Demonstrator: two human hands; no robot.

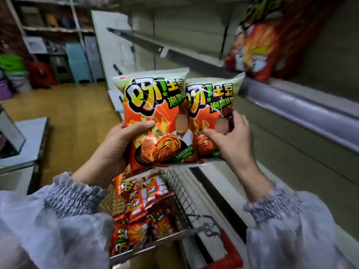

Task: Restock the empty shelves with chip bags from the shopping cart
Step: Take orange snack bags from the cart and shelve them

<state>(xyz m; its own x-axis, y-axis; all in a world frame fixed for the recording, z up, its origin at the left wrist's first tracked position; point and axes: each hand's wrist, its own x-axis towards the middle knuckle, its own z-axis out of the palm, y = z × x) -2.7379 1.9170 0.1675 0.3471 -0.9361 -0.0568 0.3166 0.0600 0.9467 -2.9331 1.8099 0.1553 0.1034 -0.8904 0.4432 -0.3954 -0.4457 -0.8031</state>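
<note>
Head view shows you holding two orange chip bags upright, side by side and overlapping, above the shopping cart (pixel 181 193): your left hand (pixel 114 146) grips the left bag (pixel 155 105) with its thumb across the front, and your right hand (pixel 233 138) pinches the right bag (pixel 211 101) near its lower edge. More bags (pixel 141 206) lie piled in the cart below, and the shelf (pixel 287 101) at your right carries blurred red bags (pixel 258 43).

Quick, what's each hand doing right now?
Left hand: gripping the left chip bag.
Right hand: gripping the right chip bag.
</note>
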